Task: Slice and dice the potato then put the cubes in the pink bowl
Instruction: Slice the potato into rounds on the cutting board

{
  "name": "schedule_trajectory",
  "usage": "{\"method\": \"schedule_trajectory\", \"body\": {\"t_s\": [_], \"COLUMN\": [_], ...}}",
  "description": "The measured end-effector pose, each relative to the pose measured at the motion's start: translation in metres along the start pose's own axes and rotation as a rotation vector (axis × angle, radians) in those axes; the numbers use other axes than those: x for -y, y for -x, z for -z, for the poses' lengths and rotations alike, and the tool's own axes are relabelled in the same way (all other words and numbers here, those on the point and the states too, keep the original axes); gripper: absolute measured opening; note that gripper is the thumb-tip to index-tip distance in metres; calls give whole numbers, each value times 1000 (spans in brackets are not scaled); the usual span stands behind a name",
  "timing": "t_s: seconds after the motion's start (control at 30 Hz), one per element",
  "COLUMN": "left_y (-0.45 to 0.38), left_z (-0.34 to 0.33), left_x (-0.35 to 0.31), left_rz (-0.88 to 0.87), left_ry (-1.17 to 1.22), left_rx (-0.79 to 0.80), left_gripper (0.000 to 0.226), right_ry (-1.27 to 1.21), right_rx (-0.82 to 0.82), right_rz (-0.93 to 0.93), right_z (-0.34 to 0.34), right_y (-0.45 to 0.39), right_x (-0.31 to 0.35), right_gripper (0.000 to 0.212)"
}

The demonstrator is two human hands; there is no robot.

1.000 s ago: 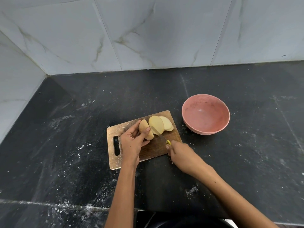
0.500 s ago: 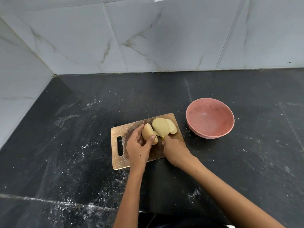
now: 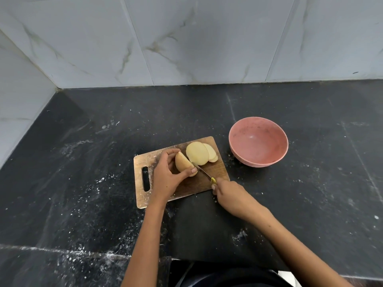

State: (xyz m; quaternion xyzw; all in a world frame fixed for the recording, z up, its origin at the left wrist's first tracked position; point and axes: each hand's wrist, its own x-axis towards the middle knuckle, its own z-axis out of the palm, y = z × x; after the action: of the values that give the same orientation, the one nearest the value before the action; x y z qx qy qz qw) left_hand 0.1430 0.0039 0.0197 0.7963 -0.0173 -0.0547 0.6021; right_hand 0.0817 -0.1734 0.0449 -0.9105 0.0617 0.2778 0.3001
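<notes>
The potato (image 3: pixel 182 164) is part cut: an uncut end piece with tan skin stands on the wooden cutting board (image 3: pixel 215 172), and just at its 2 o'clock three pale yellow slices (image 3: pixel 198 153) lie fanned and overlapping toward the board's far right corner. The left hand (image 3: pixel 165 179) grips the end piece, fingers curled over its far side and thumb pressed against its near edge. The right hand (image 3: pixel 230 196), at 4 o'clock from the potato, is clenched round the yellow handle of a knife (image 3: pixel 204 172); its thin blade runs up toward 10 o'clock into the gap between end piece and slices. The pink bowl (image 3: pixel 258 141) sits on the dark countertop (image 3: pixel 83 183) at 2 o'clock of the board, apart from it. White dust speckles the countertop. Marbled white wall tiles (image 3: pixel 186 38) stand behind
</notes>
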Motion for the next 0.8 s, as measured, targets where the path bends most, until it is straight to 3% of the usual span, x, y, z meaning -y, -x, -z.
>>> {"method": "schedule_trajectory", "body": {"t_s": [0.2, 0.4, 0.57, 0.8], "left_y": [-5, 0, 2, 5], "left_z": [-1, 4, 7, 7], "left_x": [2, 4, 7, 14], "left_rz": [11, -95, -114, -71], "left_ry": [-5, -166, -218, -145], "left_rx": [5, -51, -76, -77], "left_gripper": [83, 82, 81, 80], "right_ry": [-19, -61, -195, 58], "right_rx": [-105, -221, -340, -209], "right_rz": [74, 121, 174, 154], "right_z": [2, -1, 5, 1], "right_y": [1, -3, -22, -35], "right_x": [-8, 5, 29, 35], "right_gripper": [18, 25, 18, 28]}}
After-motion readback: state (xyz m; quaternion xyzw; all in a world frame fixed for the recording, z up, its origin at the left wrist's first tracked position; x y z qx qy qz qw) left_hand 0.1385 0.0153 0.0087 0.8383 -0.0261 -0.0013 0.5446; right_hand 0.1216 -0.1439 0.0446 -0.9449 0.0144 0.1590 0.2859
